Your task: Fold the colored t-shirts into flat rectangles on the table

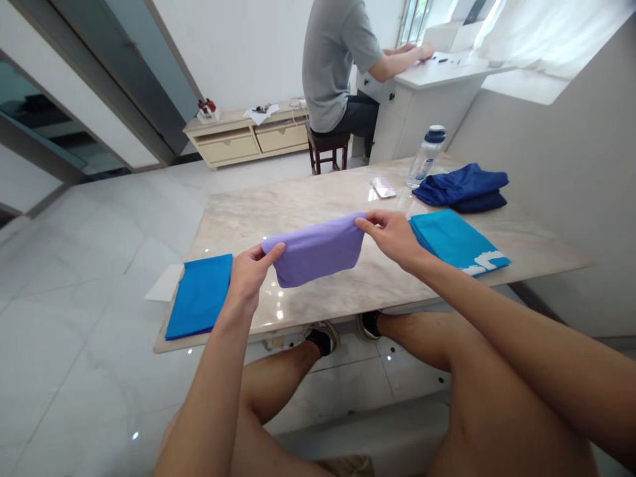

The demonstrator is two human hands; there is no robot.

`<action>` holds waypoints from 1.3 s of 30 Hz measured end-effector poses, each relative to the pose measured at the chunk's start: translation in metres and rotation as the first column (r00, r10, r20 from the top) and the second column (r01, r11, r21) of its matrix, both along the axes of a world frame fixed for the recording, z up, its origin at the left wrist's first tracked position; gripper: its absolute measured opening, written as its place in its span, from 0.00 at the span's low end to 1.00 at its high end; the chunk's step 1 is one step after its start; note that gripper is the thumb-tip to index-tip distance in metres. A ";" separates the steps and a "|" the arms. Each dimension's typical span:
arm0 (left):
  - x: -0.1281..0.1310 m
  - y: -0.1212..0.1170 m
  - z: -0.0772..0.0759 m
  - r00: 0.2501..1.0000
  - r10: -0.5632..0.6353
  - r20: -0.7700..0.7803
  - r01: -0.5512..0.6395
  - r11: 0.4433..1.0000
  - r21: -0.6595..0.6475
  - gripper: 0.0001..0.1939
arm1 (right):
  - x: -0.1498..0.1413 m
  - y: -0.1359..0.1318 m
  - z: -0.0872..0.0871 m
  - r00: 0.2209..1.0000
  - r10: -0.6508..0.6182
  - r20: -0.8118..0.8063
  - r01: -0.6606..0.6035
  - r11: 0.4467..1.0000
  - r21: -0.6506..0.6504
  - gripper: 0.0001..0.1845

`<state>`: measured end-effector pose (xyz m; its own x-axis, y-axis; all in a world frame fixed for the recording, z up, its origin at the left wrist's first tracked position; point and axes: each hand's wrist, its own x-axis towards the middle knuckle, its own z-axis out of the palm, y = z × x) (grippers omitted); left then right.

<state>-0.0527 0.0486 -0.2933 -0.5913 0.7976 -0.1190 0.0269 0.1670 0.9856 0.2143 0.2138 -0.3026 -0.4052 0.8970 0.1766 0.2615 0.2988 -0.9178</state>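
A folded purple cloth (320, 253) hangs between my hands above the marble-patterned table (278, 209). My left hand (253, 271) pinches its upper left corner, thumb on the near side. At the upper right corner, my right hand (390, 235) grips it between thumb and fingers. Left of my left hand lies a folded blue cloth (201, 295) near the table's end. Beside my right hand rests a folded turquoise cloth (452, 238) with a white pattern on one corner. Whether the purple cloth is a garment, I cannot tell.
Behind the turquoise cloth sits a dark blue cloth bundle (462, 187), next to a clear water bottle (427, 156). A small flat packet (383, 187) lies nearby. Beyond the table, a person (332, 66) sits on a stool (328, 147) at a white desk (432, 99). A low cabinet (253, 140) lines the wall.
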 end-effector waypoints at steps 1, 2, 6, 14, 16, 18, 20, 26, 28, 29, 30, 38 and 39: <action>0.002 -0.001 0.005 1.000 0.013 -0.016 -0.012 0.999 0.045 0.34 | -0.003 0.001 0.003 0.999 -0.029 -0.017 0.030 0.999 0.037 0.26; 0.003 -0.003 0.008 0.999 0.026 -0.037 -0.023 0.996 0.085 0.33 | -0.006 0.002 0.005 0.998 -0.050 -0.030 0.052 0.996 0.073 0.26; 0.004 -0.007 0.007 0.973 0.127 -0.192 -0.082 0.971 0.227 0.28 | -0.014 0.003 0.010 0.994 -0.035 -0.102 0.056 0.976 0.211 0.23; 0.007 -0.023 -0.001 0.954 0.128 -0.272 -0.036 0.946 0.322 0.24 | -0.023 -0.011 0.015 0.979 0.002 -0.204 0.039 0.979 0.201 0.29; 0.012 -0.026 -0.006 0.966 0.130 -0.223 -0.060 0.953 0.298 0.27 | -0.028 -0.011 0.007 0.984 -0.039 -0.175 0.075 0.976 0.203 0.28; 0.015 -0.028 -0.018 0.978 0.121 -0.173 -0.073 0.963 0.261 0.28 | -0.033 -0.007 -0.009 0.989 -0.065 -0.132 0.093 0.972 0.217 0.25; 0.014 -0.027 -0.037 0.986 0.104 -0.132 -0.079 0.979 0.186 0.28 | -0.039 0.001 -0.030 0.997 -0.065 -0.045 0.073 0.975 0.211 0.21; -0.009 -0.029 -0.098 0.956 -0.034 -0.290 -0.076 0.929 -0.361 0.13 | -0.042 0.019 -0.079 0.820 -0.117 0.560 0.024 0.985 0.171 0.18; -0.010 -0.033 -0.106 0.817 -0.112 -0.566 -0.087 0.946 -0.312 0.12 | -0.041 0.017 -0.084 0.737 -0.104 0.668 -0.078 0.968 0.237 0.22; -0.007 -0.035 -0.109 0.723 -0.147 -0.675 -0.045 0.965 -0.258 0.14 | -0.041 0.014 -0.087 0.715 -0.070 0.696 -0.153 0.955 0.253 0.23; -0.001 -0.036 -0.110 0.632 -0.178 -0.754 0.021 0.977 -0.213 0.17 | -0.042 0.010 -0.090 0.701 -0.020 0.713 -0.234 0.938 0.257 0.23; 0.049 -0.043 -0.146 0.206 -0.508 -0.836 0.294 0.847 -0.442 0.33 | -0.046 -0.019 -0.156 0.563 0.360 0.744 -0.689 0.702 0.182 0.39; 0.049 -0.046 -0.150 0.204 -0.536 -0.819 0.267 0.836 -0.480 0.34 | -0.046 -0.018 -0.162 0.562 0.344 0.752 -0.672 0.720 0.172 0.40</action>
